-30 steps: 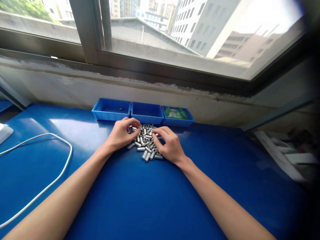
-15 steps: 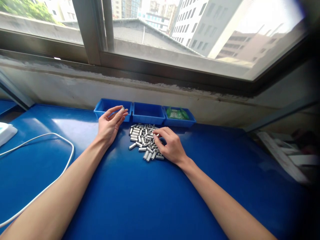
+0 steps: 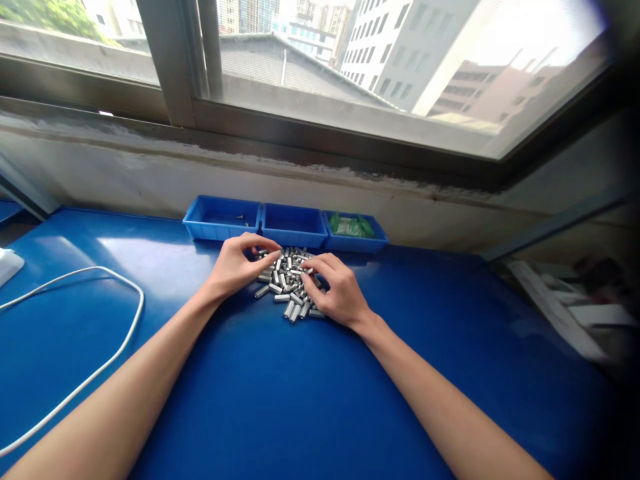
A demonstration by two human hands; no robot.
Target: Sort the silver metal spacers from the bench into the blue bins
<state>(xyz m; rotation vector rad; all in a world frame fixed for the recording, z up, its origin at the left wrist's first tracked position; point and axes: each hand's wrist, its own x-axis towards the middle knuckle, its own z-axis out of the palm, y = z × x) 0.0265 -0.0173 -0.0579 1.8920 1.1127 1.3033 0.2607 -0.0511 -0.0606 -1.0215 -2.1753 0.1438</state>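
A pile of silvery hexagonal standoffs [image 3: 281, 298], with smaller metal pieces mixed in, lies on the blue table [image 3: 300, 400]. My left hand [image 3: 245, 263] reaches over the pile's left side, thumb and index finger pinched together at its back; what is between the tips is too small to make out. On the pile's right side rests my right hand [image 3: 340, 290], thumb and fingers curled close together among the pieces. Whatever it grips is hard to tell. Behind the pile, the left blue bin [image 3: 210, 230] contains a couple of small metal pieces [image 3: 241, 217].
The middle blue bin [image 3: 295, 238] and the right blue bin [image 3: 357, 245], which holds a green-and-clear plastic bag [image 3: 353, 227], stand in a row by the wall. A white cable [image 3: 135, 320] curves across the table's left. A white object [image 3: 9, 265] sits at the left edge.
My left hand rose from the pile to the left bin with a small metal piece, then came back to the pile. One more small piece shows in that bin. My right hand stayed nearly still.
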